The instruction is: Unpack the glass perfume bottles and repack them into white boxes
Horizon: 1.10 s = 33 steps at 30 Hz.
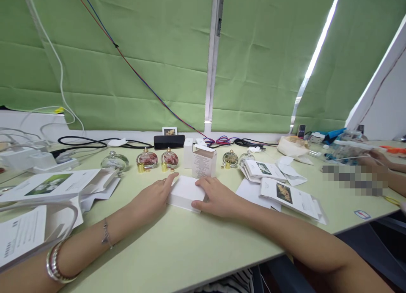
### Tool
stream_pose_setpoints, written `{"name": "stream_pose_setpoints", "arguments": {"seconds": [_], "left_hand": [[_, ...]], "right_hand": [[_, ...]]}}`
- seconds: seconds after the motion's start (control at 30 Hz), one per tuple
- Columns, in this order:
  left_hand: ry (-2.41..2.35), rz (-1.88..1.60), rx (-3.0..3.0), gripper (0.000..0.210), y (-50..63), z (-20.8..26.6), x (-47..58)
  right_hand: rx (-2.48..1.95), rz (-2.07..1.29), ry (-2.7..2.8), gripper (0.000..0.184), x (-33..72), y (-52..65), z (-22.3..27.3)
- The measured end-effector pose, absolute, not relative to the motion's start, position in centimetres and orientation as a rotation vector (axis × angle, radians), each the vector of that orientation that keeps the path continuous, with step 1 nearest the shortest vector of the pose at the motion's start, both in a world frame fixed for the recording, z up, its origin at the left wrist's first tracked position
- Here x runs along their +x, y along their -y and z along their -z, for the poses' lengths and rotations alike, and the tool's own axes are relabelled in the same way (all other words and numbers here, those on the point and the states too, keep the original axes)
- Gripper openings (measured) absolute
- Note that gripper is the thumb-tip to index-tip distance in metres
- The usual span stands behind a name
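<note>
A plain white box [185,190] lies on the pale table in front of me, its blank face up. My left hand [158,191] grips its left end, thumb along the near edge of the top. On the right end, my right hand [215,194] has its fingers over the top and its thumb on the near side. Just behind stands an upright white carton [204,162] with printed text and its top flap open. Round glass bottles with red contents [146,158] and loose gold caps [164,166] stand behind my left hand.
Flattened printed cartons lie at left [57,185] and right [288,197]. A clear bottle [114,161], a dark-patterned bottle [230,158] and a phone [169,142] stand farther back. Cables [250,144] run along the wall. At far right are another person's hands [369,159].
</note>
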<state>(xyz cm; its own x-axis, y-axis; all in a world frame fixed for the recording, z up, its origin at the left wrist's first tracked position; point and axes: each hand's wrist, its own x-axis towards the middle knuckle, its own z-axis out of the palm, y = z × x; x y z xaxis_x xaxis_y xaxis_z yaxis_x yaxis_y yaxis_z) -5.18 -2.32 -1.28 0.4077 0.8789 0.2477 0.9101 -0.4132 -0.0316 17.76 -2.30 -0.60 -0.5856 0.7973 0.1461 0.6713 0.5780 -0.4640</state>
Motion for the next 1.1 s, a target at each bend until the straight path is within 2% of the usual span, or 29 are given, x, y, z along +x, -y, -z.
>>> {"name": "stream_pose_setpoints", "arguments": {"seconds": [0.23, 0.9, 1.1], "left_hand": [[1.704, 0.175, -2.463, 0.066, 2.8, 0.1, -4.7], [1.721, -0.089, -2.428, 0.052, 2.8, -0.1, -4.5], [1.664, -0.068, -2.452, 0.053, 2.7, 0.2, -4.7]], "right_hand": [[-1.190, -0.511, 2.476, 0.063, 17.8, 2.4, 0.7], [-1.181, -0.535, 2.542, 0.060, 17.8, 2.6, 0.5], [-1.140, -0.481, 2.551, 0.050, 17.6, 2.4, 0.8]]}}
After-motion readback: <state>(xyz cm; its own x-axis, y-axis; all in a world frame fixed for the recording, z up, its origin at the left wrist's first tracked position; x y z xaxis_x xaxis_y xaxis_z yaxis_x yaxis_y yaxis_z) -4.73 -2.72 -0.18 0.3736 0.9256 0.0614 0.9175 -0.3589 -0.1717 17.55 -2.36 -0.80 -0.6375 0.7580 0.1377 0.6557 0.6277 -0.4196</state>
